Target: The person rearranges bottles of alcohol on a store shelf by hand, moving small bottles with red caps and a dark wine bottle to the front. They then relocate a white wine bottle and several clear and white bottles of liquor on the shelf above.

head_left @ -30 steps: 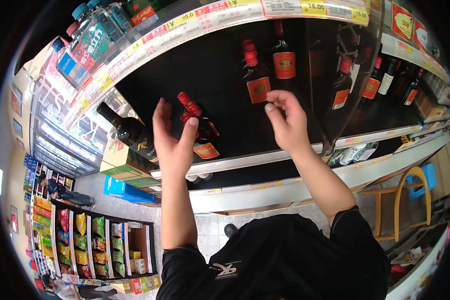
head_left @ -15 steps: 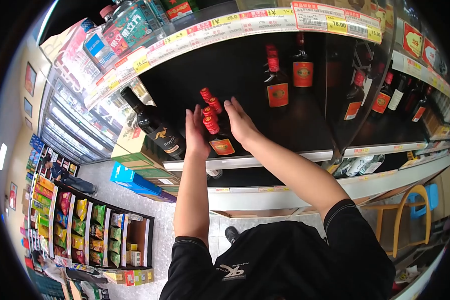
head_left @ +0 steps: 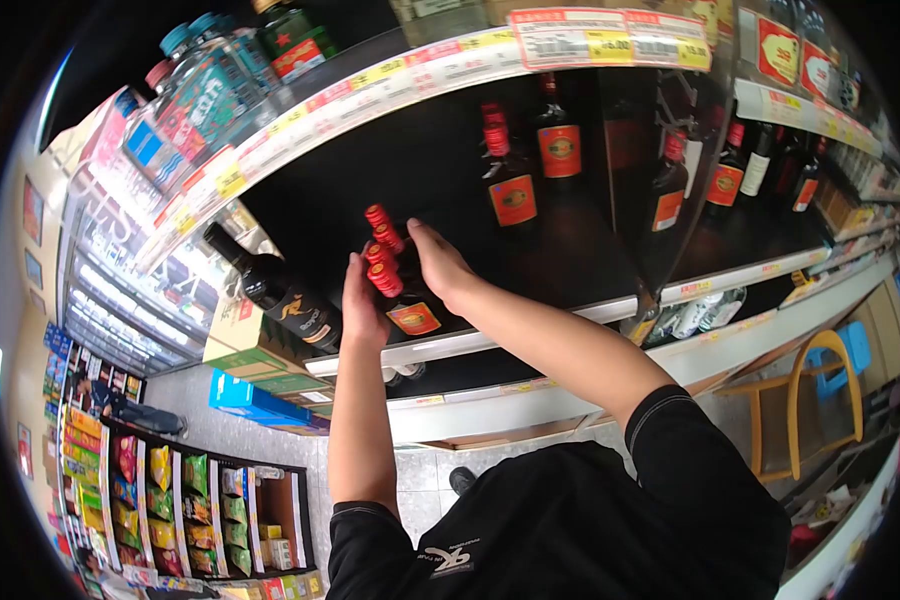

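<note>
My left hand (head_left: 364, 308) is pressed along the left side of a tight group of dark bottles with red caps (head_left: 383, 262). Against the group's right side lies my right hand (head_left: 440, 265), so both palms flank it. The front bottle's orange label (head_left: 414, 318) faces me near the shelf's edge (head_left: 490, 340). My fingers look fairly straight, and their grip on the glass is partly hidden. Left of my left hand leans a dark wine bottle (head_left: 282, 295) with a kangaroo-like print. Two more red-capped bottles (head_left: 511, 190), (head_left: 559, 145) stand further right on the same shelf.
An upper shelf with price tags (head_left: 370, 85) crosses above my hands. A clear divider (head_left: 705, 170) stands at the right, with more bottles beyond. Boxes (head_left: 255, 400) are stacked at the lower left. A wooden chair (head_left: 798, 400) is at the right. A person (head_left: 130, 408) is far left.
The view has shifted, so the shelf and bottles appear further left and the wine bottle lower. Both hands remain at the sides of the red-capped group, a little closer together around it.
</note>
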`<action>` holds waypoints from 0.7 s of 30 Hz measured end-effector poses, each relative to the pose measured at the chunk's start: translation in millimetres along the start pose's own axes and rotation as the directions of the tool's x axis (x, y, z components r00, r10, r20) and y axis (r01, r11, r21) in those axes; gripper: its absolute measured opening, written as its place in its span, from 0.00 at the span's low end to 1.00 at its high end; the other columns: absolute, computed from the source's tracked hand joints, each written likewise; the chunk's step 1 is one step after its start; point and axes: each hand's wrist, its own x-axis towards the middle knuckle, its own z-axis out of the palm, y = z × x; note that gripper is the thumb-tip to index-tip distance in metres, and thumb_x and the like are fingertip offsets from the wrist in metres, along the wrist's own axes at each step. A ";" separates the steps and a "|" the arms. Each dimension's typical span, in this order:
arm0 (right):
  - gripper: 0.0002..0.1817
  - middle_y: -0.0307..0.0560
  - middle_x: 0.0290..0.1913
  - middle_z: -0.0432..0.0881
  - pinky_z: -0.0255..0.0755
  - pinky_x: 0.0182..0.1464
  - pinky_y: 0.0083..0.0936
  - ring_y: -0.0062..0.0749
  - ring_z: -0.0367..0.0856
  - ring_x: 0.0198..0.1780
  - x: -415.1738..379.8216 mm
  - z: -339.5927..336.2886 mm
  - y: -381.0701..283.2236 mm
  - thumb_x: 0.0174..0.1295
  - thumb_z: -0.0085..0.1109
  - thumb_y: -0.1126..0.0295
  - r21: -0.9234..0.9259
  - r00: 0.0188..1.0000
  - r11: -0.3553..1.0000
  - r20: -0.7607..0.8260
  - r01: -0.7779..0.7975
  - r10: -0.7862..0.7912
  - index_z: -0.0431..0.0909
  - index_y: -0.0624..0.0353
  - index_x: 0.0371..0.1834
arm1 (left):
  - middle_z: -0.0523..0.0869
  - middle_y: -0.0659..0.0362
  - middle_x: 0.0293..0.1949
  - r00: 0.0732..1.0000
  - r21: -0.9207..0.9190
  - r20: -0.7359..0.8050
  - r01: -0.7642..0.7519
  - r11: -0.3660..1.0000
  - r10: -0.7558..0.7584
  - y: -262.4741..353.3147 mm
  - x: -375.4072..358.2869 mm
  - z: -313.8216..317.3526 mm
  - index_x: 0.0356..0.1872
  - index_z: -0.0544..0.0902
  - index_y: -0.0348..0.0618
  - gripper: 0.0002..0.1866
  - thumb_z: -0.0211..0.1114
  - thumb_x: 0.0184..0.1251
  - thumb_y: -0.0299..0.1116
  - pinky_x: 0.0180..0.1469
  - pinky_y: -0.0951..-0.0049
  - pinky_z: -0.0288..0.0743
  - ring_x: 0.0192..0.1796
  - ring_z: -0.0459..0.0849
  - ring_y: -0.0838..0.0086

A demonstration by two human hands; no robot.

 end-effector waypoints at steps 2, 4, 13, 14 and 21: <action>0.33 0.50 0.57 0.80 0.62 0.67 0.30 0.32 0.75 0.60 5.2 3.1 5.6 0.76 0.40 0.42 0.006 0.996 0.999 -0.073 0.052 -0.052 0.75 0.61 0.63 | 0.84 0.60 0.51 1.000 -0.029 -0.012 0.010 1.000 -0.011 -1.1 -4.4 2.2 0.62 0.77 0.45 0.29 0.49 0.78 0.58 0.63 0.65 0.67 0.57 0.79 0.71; 0.40 0.59 0.78 0.61 0.51 0.78 0.33 0.44 0.57 0.79 7.4 -7.6 4.0 0.76 0.33 0.41 0.041 0.988 0.998 0.151 -0.037 0.031 0.59 0.66 0.76 | 0.84 0.63 0.50 1.000 -0.051 0.014 -0.017 0.999 0.018 -3.6 -7.4 0.5 0.57 0.80 0.48 0.26 0.52 0.76 0.58 0.61 0.65 0.67 0.54 0.78 0.71; 0.44 0.58 0.79 0.58 0.50 0.78 0.30 0.43 0.55 0.80 -18.1 -5.7 -6.1 0.75 0.36 0.39 -0.086 0.995 0.995 0.075 -0.060 0.066 0.50 0.65 0.80 | 0.81 0.58 0.59 1.000 -0.090 0.008 0.011 0.996 -0.011 -3.8 -10.3 4.1 0.64 0.76 0.43 0.30 0.50 0.77 0.58 0.67 0.60 0.67 0.62 0.77 0.65; 0.44 0.60 0.78 0.59 0.50 0.78 0.31 0.45 0.55 0.80 -19.0 -5.6 -5.7 0.75 0.35 0.38 -0.114 0.996 0.993 0.074 -0.035 0.043 0.49 0.66 0.80 | 0.81 0.58 0.59 1.000 -0.110 -0.015 0.019 0.994 -0.021 -3.4 -10.1 3.3 0.64 0.76 0.43 0.30 0.50 0.77 0.57 0.68 0.60 0.66 0.62 0.77 0.65; 0.42 0.67 0.74 0.64 0.55 0.75 0.33 0.50 0.60 0.77 -40.0 -9.4 -7.8 0.75 0.35 0.41 -0.162 0.990 0.979 0.097 0.121 -0.107 0.53 0.70 0.77 | 0.80 0.58 0.60 0.997 -0.075 -0.079 0.016 0.997 -0.022 -5.1 -17.7 7.5 0.64 0.76 0.45 0.27 0.50 0.79 0.54 0.70 0.60 0.62 0.64 0.75 0.66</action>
